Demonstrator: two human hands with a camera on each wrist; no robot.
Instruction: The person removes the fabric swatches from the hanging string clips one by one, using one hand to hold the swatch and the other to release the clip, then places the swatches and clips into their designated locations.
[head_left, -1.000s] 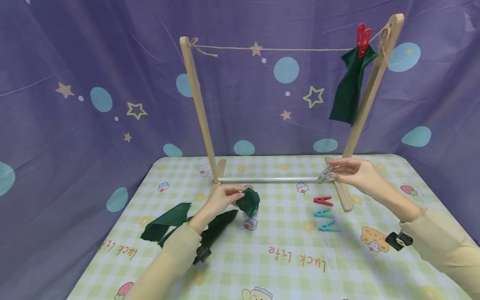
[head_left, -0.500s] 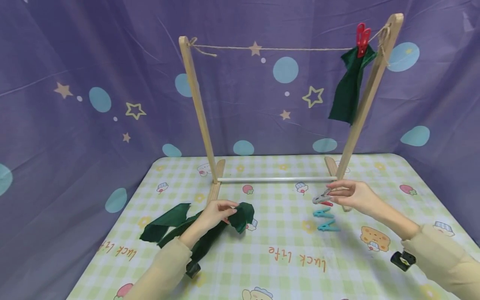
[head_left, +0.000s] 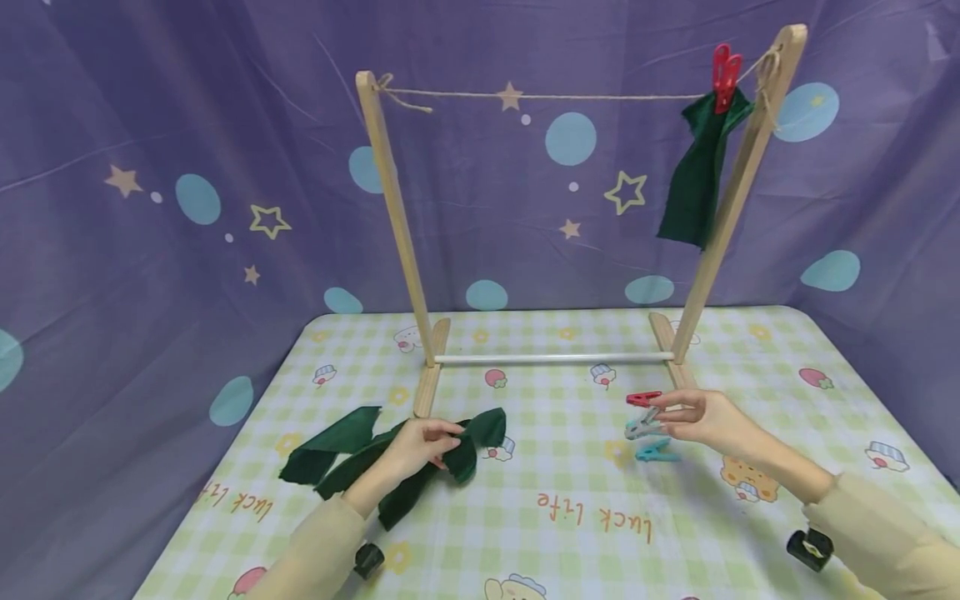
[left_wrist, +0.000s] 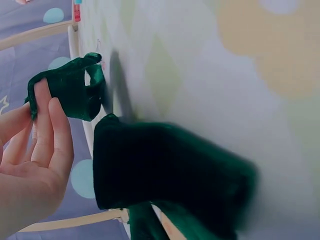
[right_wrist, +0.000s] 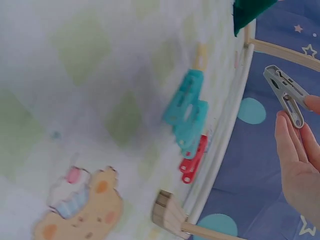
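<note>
Over the checked tablecloth (head_left: 600, 558), the left hand (head_left: 418, 446) pinches a green cloth (head_left: 489, 427) beside other green pieces (head_left: 332, 446), while the right hand (head_left: 708, 418) grips a grey clothespin (right_wrist: 286, 95) near two turquoise clothespins (head_left: 657, 452) and a red clothespin (head_left: 643, 399). Behind, a red clip (head_left: 724, 81) pins a hanging cloth (head_left: 696, 183) to the wooden frame's (head_left: 393, 192) string (head_left: 585, 97).

Checked tabletop (head_left: 570, 533) with green cloths (head_left: 336, 443), clothespins (head_left: 656, 451), wooden stand (head_left: 397, 218).
</note>
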